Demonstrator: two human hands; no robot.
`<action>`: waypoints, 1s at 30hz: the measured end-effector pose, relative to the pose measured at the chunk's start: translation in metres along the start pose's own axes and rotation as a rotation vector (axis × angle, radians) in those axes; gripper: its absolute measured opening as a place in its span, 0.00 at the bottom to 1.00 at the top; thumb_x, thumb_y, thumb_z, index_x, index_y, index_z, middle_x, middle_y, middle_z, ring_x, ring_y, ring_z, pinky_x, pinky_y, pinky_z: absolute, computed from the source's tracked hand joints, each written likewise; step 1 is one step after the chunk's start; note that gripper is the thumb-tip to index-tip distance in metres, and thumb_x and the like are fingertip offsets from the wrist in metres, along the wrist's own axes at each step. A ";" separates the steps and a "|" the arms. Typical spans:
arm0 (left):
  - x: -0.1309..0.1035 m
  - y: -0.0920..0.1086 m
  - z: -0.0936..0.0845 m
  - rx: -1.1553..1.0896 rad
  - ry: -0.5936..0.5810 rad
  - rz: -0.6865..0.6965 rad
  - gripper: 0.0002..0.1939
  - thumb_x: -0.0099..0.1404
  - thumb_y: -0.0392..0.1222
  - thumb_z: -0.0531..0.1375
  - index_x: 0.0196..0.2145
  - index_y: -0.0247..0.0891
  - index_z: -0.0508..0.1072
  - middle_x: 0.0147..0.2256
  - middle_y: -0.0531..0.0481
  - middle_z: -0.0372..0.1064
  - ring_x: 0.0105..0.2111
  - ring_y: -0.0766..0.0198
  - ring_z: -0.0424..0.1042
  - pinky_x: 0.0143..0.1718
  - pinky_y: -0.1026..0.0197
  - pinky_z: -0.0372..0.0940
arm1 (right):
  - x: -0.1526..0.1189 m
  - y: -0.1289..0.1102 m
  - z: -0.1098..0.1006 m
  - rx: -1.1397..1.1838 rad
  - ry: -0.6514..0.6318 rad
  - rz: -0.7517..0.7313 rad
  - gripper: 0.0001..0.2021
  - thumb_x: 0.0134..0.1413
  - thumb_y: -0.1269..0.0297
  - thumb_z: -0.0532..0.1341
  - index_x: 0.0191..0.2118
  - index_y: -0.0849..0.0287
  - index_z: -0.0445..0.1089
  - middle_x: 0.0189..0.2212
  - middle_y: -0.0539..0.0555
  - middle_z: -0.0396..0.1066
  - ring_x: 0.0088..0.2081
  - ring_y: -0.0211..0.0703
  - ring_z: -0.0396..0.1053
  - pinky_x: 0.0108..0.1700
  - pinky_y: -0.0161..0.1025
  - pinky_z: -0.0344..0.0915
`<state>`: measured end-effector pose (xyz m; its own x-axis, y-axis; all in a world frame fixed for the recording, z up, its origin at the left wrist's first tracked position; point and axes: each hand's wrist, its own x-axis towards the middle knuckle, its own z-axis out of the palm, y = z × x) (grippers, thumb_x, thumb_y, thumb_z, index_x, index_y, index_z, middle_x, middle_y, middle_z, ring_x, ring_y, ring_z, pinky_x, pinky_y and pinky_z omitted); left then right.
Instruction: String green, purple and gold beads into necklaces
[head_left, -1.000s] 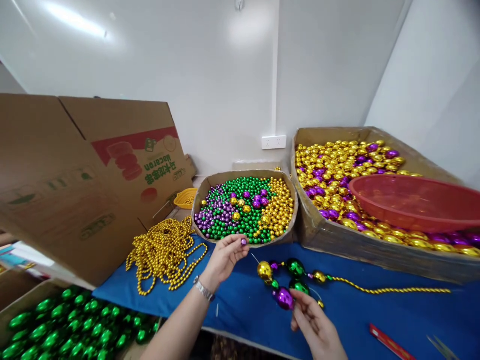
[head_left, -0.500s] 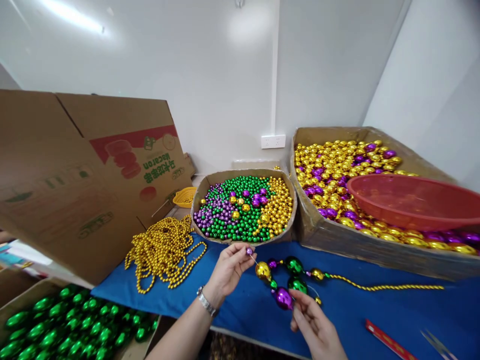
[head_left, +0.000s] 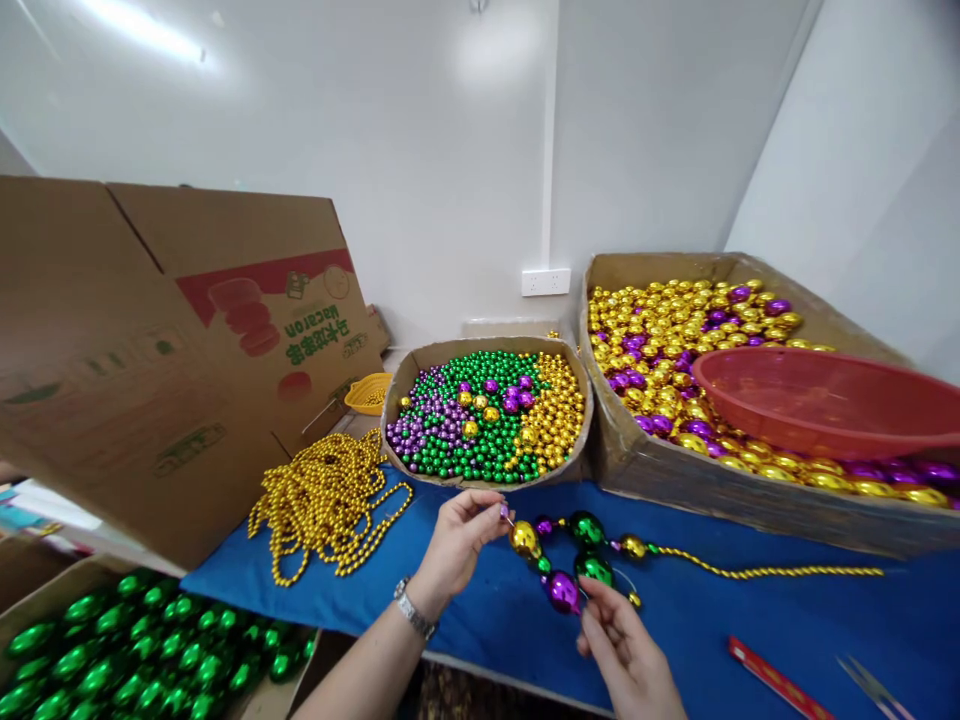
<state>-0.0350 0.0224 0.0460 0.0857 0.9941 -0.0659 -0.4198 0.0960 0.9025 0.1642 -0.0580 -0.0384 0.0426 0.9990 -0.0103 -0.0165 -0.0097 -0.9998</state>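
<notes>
My left hand [head_left: 463,540], with a metal watch on its wrist, pinches a small light purple bead [head_left: 504,512] beside a large gold bead [head_left: 524,539]. Below and to the right, my right hand [head_left: 619,630] has its fingertips closed at the lower end of a large purple bead [head_left: 561,591]; exactly what they pinch is too small to tell. Green, gold and purple beads form a curved strand between the hands, with two large green beads [head_left: 586,528] at its right. A thin gold beaded cord [head_left: 765,570] runs from the strand to the right across the blue cloth [head_left: 697,620].
A box of small beads [head_left: 487,484] stands behind my hands. At right, a larger box [head_left: 675,480] holds gold and purple beads and a red basket [head_left: 817,400]. Gold bead strings [head_left: 322,500] lie left. Scissors-like metal tips [head_left: 874,685] and a red strip [head_left: 776,680] lie front right.
The small purple bead in my left fingers is closer to the large gold bead. My right hand and the large purple bead have shifted slightly left.
</notes>
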 end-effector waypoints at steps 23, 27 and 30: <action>-0.008 0.029 0.078 0.366 -0.441 0.449 0.15 0.63 0.46 0.58 0.45 0.38 0.70 0.45 0.42 0.70 0.43 0.59 0.70 0.44 0.57 0.66 | 0.015 -0.093 -0.039 -0.510 -0.101 -0.337 0.14 0.63 0.58 0.48 0.40 0.57 0.68 0.26 0.51 0.71 0.25 0.38 0.70 0.29 0.33 0.67; -0.004 -0.027 0.083 0.656 -0.842 0.435 0.37 0.51 0.56 0.65 0.55 0.40 0.62 0.51 0.42 0.66 0.49 0.53 0.66 0.50 0.54 0.62 | 0.010 -0.132 -0.046 -0.373 -0.036 -0.276 0.14 0.62 0.54 0.50 0.37 0.57 0.67 0.19 0.46 0.64 0.21 0.36 0.65 0.26 0.32 0.64; -0.004 -0.075 0.089 1.031 -1.016 0.558 0.33 0.51 0.61 0.62 0.51 0.40 0.66 0.47 0.43 0.69 0.45 0.53 0.68 0.50 0.51 0.61 | 0.004 -0.162 -0.049 -0.222 0.050 -0.306 0.12 0.59 0.53 0.54 0.36 0.56 0.68 0.17 0.45 0.62 0.21 0.35 0.62 0.26 0.32 0.62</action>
<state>0.0769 0.0065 0.0168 0.8705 0.3990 0.2882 0.1394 -0.7614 0.6331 0.2164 -0.0547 0.1223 0.0607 0.9539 0.2940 0.2210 0.2744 -0.9359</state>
